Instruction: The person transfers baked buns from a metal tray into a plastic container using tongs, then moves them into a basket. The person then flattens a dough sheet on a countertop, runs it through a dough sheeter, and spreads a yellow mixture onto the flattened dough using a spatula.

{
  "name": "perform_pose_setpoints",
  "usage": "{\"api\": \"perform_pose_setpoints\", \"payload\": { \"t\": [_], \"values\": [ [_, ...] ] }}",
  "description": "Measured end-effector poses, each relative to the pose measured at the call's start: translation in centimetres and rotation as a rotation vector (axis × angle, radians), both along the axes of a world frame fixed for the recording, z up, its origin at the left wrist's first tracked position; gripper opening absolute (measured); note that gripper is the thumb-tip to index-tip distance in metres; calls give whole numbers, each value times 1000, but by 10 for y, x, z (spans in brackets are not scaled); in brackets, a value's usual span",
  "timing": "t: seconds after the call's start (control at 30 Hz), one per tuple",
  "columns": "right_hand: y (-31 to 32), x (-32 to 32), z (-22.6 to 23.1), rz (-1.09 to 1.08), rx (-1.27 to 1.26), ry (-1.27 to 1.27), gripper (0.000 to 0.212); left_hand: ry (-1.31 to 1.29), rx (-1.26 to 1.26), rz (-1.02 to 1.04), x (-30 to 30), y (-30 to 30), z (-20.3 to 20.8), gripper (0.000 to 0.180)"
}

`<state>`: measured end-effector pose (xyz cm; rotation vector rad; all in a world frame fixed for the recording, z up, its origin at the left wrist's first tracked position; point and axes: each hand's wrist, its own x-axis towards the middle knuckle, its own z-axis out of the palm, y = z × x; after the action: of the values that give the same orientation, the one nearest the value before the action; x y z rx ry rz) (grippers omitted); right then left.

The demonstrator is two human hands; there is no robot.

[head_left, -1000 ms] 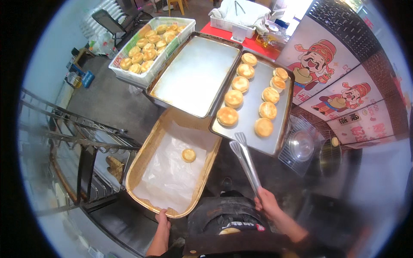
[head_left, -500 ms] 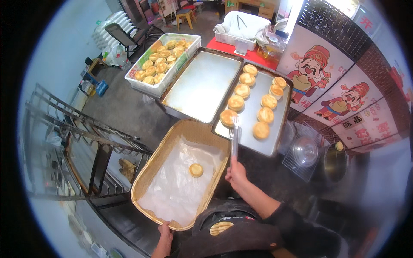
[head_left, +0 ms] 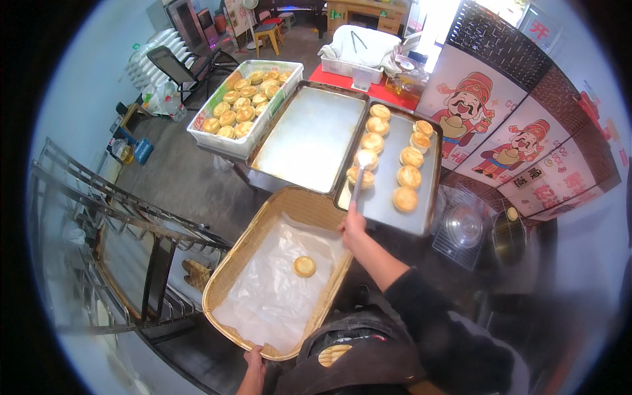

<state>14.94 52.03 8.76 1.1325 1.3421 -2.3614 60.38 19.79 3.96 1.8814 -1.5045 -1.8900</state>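
gripping basket [head_left: 299,203] edge and tongs [head_left: 357,188], bare tray [head_left: 385,201] lane between pastries [head_left: 409,176]

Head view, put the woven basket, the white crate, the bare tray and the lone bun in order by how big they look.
1. Woven basket
2. White crate and bare tray, too alike to rank
3. Lone bun
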Motion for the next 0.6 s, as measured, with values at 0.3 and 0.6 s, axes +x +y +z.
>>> {"api": "perform_pose_setpoints", "payload": {
  "t": [0.3,0.6],
  "values": [
    [15,-31,-44,-182,465,-71,55,-12,-23,-76,10,-13,4,47],
    [68,91,-19,129,527,316,34,154,23,-137,10,-17,-8,53]
  ]
}}
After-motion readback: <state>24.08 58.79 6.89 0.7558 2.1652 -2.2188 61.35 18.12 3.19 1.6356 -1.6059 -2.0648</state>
